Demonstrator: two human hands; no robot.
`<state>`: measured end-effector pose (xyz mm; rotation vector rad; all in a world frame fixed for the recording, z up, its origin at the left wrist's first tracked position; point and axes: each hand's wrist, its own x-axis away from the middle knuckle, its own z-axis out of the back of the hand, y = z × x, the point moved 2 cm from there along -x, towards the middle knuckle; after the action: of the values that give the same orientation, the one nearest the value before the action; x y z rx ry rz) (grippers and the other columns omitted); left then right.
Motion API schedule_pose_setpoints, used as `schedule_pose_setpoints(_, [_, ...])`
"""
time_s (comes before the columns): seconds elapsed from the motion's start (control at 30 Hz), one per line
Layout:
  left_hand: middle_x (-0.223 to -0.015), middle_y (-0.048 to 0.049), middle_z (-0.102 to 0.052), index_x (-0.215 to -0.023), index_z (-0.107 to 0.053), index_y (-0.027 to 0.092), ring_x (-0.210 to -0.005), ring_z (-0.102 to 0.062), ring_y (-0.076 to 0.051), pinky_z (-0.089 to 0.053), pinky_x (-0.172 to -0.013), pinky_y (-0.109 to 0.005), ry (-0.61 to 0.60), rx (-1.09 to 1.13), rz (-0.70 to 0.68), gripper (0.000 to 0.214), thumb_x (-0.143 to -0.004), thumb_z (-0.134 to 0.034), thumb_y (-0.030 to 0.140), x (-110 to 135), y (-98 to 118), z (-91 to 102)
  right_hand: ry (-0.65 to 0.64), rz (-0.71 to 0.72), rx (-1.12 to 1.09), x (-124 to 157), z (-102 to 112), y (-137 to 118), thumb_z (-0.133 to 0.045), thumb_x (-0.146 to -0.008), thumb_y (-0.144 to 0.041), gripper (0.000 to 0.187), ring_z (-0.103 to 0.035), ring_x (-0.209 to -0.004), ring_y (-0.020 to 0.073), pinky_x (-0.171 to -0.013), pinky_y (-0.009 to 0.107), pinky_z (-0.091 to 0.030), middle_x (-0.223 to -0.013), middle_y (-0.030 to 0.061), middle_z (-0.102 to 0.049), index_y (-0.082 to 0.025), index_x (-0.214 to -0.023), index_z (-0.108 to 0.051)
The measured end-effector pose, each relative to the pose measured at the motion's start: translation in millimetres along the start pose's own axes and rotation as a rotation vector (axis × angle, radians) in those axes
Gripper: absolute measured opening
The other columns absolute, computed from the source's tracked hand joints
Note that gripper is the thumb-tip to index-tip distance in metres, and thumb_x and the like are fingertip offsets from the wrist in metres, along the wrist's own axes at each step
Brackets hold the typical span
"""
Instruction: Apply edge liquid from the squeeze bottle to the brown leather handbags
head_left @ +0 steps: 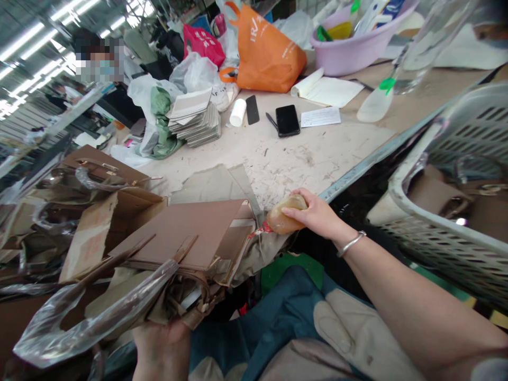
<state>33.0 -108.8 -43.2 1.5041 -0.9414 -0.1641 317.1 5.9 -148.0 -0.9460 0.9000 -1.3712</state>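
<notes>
My right hand (315,214) wraps around an amber squeeze bottle (283,216), its red tip (262,228) by the edge of the brown bag (186,233), left of the frame's centre; squeezing too hard could smear it. My left hand (164,336) sits beneath, fingers hidden, grip untellable; too slack, the bag could tip.

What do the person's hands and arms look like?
The right hand and left hand wear no gloves. The right arm has a shiny silver bangle and is mostly bare. The left hand is partly hidden, and no bangle shows there.
</notes>
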Motion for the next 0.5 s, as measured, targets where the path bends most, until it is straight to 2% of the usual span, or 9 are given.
schedule_pose_setpoints(0.13, [-0.085, -0.0061, -0.071, -0.109, -0.063, 0.028, -0.095, -0.065, -0.030, -0.057, -0.066, -0.045, 0.008, 0.012, 0.027, 0.035, -0.083, -0.044, 0.043, -1.4, -4.1, 6.0, -0.058, 0.005, -0.038, -0.9, -1.4, 0.1, -0.067, -0.067, -0.048, 0.041, -0.056, -0.073, 0.0178, -0.067, 0.029, -0.044, -0.080, -0.0003, -0.060, -0.019, -0.095, -0.055])
schedule_pose_setpoints(0.23, [-0.088, -0.0057, -0.072, -0.108, -0.063, 0.029, -0.098, -0.064, -0.031, -0.057, -0.068, -0.046, 0.011, 0.019, 0.024, 0.036, -0.080, -0.048, 0.045, -2.4, -4.4, 8.1, -0.048, 0.063, 0.002, 1.0, -3.4, -4.1, -0.068, -0.068, -0.042, 0.038, -0.056, -0.072, 0.0172, -0.067, 0.029, -0.043, -0.079, -0.0008, -0.060, -0.020, -0.096, -0.055])
schedule_pose_setpoints(0.4, [-0.092, -0.0056, -0.071, -0.107, -0.064, 0.029, -0.099, -0.063, -0.030, -0.057, -0.071, -0.047, 0.031, 0.055, 0.007, 0.036, -0.083, -0.044, 0.046, 0.1, 0.8, 1.7, 0.051, 0.286, 0.088, 5.0, -6.1, -10.1, -0.068, -0.072, -0.035, 0.032, -0.056, -0.072, 0.0166, -0.068, 0.028, -0.044, -0.081, 0.0000, -0.059, -0.020, -0.097, -0.053])
schedule_pose_setpoints(0.5, [-0.094, -0.0046, -0.071, -0.104, -0.065, 0.030, -0.101, -0.063, -0.031, -0.057, -0.073, -0.047, -0.015, 0.057, -0.008, 0.031, -0.081, -0.049, 0.044, 3.7, 4.9, -5.5, 0.119, 0.483, 0.166, 8.4, -7.1, -12.2, -0.065, -0.077, -0.033, 0.029, -0.056, -0.083, 0.0200, -0.074, 0.031, -0.045, -0.090, 0.0046, -0.059, -0.019, -0.099, -0.052])
